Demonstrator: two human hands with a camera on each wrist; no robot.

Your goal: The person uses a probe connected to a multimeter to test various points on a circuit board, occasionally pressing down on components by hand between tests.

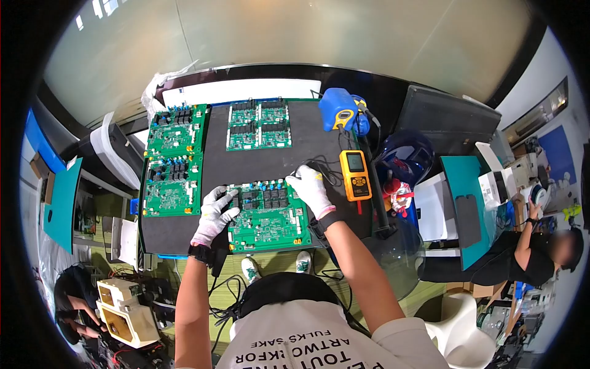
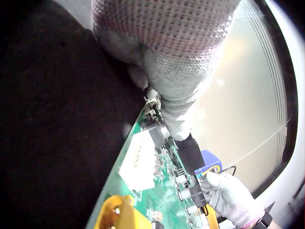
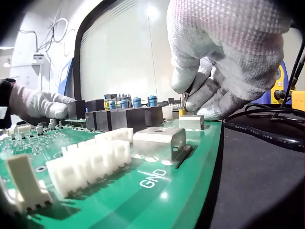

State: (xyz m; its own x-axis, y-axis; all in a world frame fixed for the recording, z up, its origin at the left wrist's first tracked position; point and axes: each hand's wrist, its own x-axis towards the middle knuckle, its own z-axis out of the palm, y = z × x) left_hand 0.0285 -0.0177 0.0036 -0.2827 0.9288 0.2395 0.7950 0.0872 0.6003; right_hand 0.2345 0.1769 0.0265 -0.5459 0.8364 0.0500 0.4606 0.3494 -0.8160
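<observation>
A green circuit board [image 1: 268, 228] lies near the table's front edge, with black relays, blue capacitors and white connectors. My gloved left hand [image 1: 213, 216] grips the board at its upper left side, the thumb over the top beside a black block [image 3: 76, 109]. At the upper right corner my gloved right hand [image 1: 311, 188] holds the board's edge. There its thumb and fingers [image 3: 183, 82] close around a small part with metal leads and a yellow base [image 3: 182, 112]. A yellow connector [image 2: 116, 213] sits at the board's near left corner.
Two larger green boards [image 1: 174, 184] lie on the left of the dark mat [image 1: 212, 135], and a panel of smaller boards [image 1: 259, 125] at the back. An orange meter [image 1: 355, 175], black cable [image 1: 326, 167] and blue device [image 1: 337, 109] occupy the right. Another person [image 1: 522, 261] is at far right.
</observation>
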